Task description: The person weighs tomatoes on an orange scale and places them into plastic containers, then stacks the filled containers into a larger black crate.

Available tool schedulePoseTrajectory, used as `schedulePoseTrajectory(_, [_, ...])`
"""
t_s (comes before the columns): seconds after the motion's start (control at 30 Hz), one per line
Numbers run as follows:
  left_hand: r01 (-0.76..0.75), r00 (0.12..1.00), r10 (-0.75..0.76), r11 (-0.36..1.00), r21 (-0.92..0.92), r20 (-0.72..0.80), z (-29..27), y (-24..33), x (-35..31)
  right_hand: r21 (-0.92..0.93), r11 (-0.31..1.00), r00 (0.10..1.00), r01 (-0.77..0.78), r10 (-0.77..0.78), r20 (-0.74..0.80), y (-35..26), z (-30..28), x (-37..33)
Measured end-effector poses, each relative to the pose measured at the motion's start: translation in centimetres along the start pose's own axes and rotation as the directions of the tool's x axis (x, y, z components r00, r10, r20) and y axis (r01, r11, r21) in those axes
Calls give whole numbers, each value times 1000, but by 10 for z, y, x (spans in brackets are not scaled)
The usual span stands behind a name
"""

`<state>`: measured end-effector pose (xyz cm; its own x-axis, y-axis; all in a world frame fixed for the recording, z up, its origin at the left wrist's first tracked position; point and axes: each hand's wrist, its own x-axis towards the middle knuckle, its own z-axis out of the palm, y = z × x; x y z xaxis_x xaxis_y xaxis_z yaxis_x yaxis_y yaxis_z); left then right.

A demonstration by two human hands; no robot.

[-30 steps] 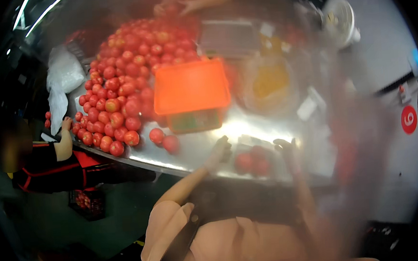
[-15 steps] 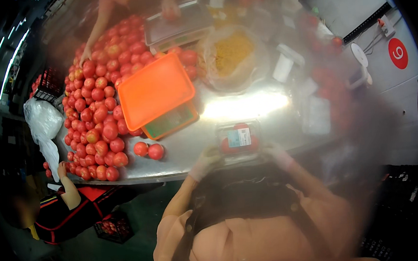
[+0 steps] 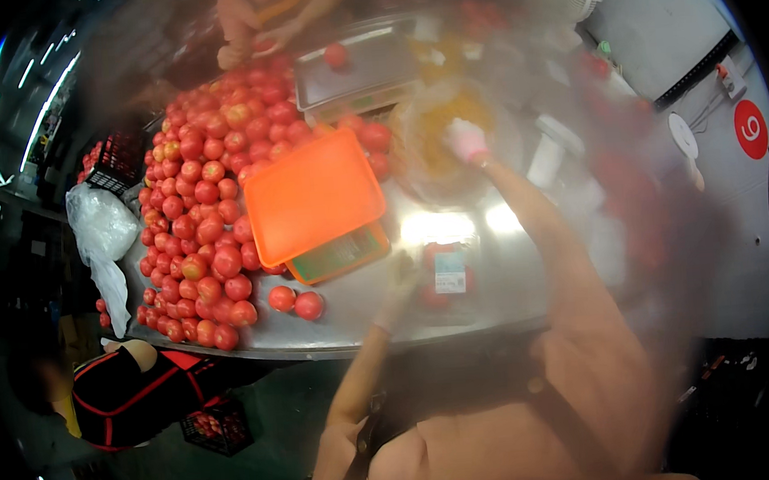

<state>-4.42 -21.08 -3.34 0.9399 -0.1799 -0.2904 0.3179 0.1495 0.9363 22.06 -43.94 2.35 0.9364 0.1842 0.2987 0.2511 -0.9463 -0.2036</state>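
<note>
Steel table (image 3: 354, 318), hazy lens. L hand (image 3: 402, 270) rests flat beside a wrapped tomato pack (image 3: 446, 271), fingers loosely apart, prob. steadying it. R hand (image 3: 467, 141) is stretched far into the clear bowl (image 3: 437, 160), grip too blurred to tell. Beyond: orange tray (image 3: 315, 196), loose tomatoes (image 3: 212, 194). 0.5 s ago both hands held the pack.

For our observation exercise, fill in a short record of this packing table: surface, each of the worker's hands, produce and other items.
Surface: shiny metal table
Left hand: by a wrapped pack of tomatoes, grip blurred
Right hand: stretched out over a bowl of yellow contents, blurred
Produce: heap of loose tomatoes on the left
Other items: orange tray on a green scale; second scale farther back
</note>
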Motion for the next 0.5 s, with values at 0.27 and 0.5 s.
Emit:
schedulePoseTrajectory(0.27, [113, 993, -118, 970, -214, -9, 46, 62, -38, 64, 997, 999, -31, 30, 17, -4, 1, -8])
schedulePoseTrajectory(0.5, [196, 979, -203, 940, -281, 3, 51, 85, -39, 125, 991, 991, 44, -27, -134, -6, -20, -5])
